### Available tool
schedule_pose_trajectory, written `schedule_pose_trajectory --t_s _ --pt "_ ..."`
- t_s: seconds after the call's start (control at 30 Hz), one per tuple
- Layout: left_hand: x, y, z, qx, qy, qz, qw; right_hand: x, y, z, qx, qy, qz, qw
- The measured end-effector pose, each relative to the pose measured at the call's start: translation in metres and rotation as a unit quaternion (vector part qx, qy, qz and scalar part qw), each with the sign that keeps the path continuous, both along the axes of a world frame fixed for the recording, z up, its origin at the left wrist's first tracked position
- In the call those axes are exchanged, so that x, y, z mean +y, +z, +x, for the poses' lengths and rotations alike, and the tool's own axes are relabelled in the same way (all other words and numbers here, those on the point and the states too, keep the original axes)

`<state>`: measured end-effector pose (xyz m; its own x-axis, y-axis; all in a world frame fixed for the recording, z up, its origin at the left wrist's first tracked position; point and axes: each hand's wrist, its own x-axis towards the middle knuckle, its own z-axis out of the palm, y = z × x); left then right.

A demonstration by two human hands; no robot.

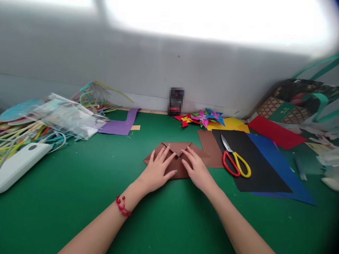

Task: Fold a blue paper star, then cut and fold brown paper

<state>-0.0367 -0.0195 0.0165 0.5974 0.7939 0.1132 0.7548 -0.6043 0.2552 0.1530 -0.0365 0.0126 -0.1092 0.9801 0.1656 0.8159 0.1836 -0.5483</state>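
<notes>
A folded sheet of brown paper (176,173) lies flat on the green table in front of me, with pointed corners at its left and right and folds meeting near its middle. My left hand (158,168) rests on its left half, fingers spread and pressing down. On the right half lies my right hand (196,167), its fingers stretched toward the centre folds. Neither hand grips anything. The palms and fingers hide parts of the paper. Right of my right hand, scissors (234,160) with one red and one yellow handle lie on black paper (262,165).
Blue (280,169), red (277,132) and brown paper (214,150) lie at right, near a patterned bag (280,106). Colourful folded paper stars (203,117) sit at the back. Purple paper (119,125), a white power bank (23,164) and pipe cleaners (21,132) are at left.
</notes>
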Motion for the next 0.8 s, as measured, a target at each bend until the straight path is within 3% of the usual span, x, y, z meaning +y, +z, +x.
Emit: schedule_pose_trajectory --t_s 0.23,0.43,0.8 --pt "0.013 -0.002 0.001 0.042 -0.025 0.024 0.999 -0.007 -0.017 -0.008 -0.144 0.006 0.041 0.989" --pt "0.026 -0.006 0.005 0.051 -0.045 0.037 0.997 -0.010 -0.021 -0.010 -0.164 0.008 0.083 0.983" --pt "0.034 -0.018 0.006 0.055 -0.037 0.009 0.998 -0.010 -0.019 -0.012 -0.178 0.000 0.073 0.981"
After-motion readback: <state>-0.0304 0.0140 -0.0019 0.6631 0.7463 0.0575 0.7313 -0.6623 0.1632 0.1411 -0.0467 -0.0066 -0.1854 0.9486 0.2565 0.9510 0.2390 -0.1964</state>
